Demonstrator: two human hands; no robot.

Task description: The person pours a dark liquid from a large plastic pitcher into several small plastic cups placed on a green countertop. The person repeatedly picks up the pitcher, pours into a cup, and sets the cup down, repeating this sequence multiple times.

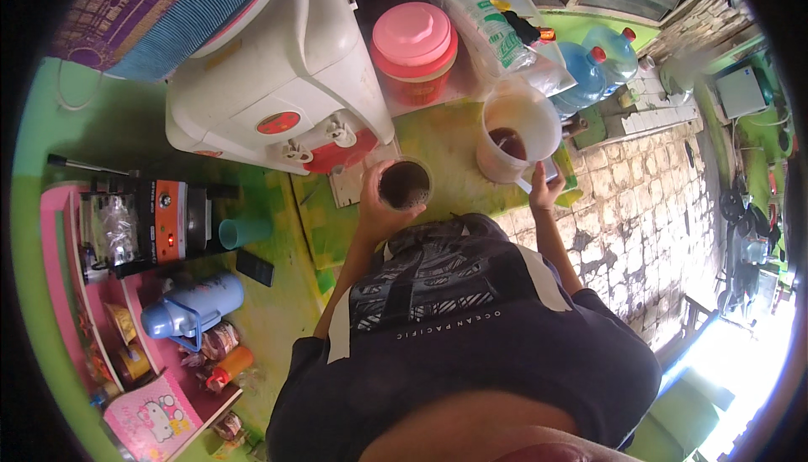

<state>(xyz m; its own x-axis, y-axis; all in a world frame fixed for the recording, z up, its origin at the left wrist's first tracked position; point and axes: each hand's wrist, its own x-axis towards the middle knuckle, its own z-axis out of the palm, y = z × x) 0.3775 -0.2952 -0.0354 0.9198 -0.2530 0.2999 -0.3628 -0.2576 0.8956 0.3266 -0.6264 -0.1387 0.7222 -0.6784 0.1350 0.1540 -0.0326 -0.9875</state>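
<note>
My left hand is wrapped round a cup of dark brown drink with a few bubbles on its surface. To the right, my right hand is closed at the handle side of a translucent white plastic jug. Reddish-brown liquid lies in the bottom of that jug. The two vessels are apart, with the jug beyond and to the right of the cup. Whether the jug's base rests on the green-yellow table is hard to make out.
A white water dispenser stands at the far left of the cup. Behind the table's middle sits a pink-lidded container beside plastic-wrapped cups. On the left lie a phone, a teal cup and a blue thermos.
</note>
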